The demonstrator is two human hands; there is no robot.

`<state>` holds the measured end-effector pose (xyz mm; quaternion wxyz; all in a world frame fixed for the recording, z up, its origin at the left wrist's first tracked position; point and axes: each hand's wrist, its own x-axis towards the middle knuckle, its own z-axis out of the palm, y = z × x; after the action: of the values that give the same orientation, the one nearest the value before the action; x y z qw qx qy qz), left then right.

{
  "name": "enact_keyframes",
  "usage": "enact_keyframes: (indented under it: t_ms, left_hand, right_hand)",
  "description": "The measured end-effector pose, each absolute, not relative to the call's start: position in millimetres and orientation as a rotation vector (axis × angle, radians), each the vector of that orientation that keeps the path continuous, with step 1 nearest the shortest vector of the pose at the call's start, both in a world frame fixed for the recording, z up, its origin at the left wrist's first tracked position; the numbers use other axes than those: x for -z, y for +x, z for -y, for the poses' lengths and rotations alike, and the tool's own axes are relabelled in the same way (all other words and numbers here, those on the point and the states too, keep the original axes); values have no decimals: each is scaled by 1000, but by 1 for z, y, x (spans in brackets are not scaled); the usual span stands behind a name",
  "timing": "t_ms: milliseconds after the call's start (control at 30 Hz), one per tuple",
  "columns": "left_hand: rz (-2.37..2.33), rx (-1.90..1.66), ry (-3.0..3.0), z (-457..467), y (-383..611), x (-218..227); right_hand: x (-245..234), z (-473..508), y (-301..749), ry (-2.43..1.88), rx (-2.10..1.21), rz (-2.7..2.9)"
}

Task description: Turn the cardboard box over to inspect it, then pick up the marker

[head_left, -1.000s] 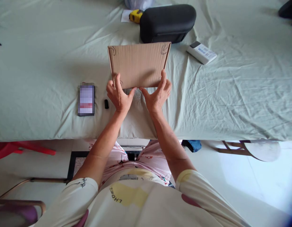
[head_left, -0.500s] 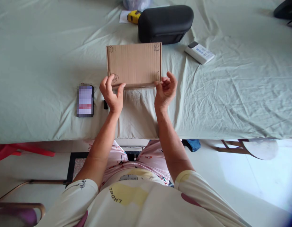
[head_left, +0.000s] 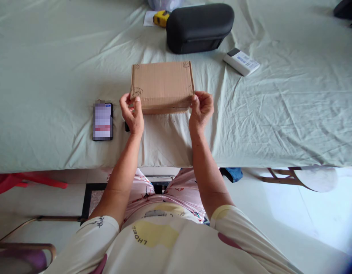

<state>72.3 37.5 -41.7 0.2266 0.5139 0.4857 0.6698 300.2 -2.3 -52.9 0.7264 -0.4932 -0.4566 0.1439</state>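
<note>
We pinch cardboard box (head_left: 162, 86) between left hand (head_left: 132, 114) and right hand (head_left: 200, 109); long axis left-right, hands equally near, fingers gripping near corners.

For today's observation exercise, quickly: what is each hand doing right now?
Left hand: closed on the cardboard box at its near left corner.
Right hand: closed on its near right corner.

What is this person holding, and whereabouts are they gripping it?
A closed cardboard box, gripped at its two near corners: the left hand pinches the near-left corner, the right hand the near-right one.
</note>
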Motion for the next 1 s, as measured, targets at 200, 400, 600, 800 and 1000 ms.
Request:
enact_keyframes:
  t_ms: [200,400,600,800,1000]
  left_hand:
    - [-1361,-1786,1384,-42,69,42]
    - [-1402,-1732,1392,-51,67,55]
    - [-1654,-1498,1513,-48,66,56]
    - [-1779,-1358,1671,-44,62,53]
    - [-1660,-1438,1678,-50,54,55]
  right_hand:
    - [62,3,304,-1245,-284,1049]
    - [63,4,305,-1412,-244,1112]
    - [62,5,306,-1499,-273,1169]
    - [68,4,304,-1654,-223,1190]
    - [68,4,307,-1518,-215,1201]
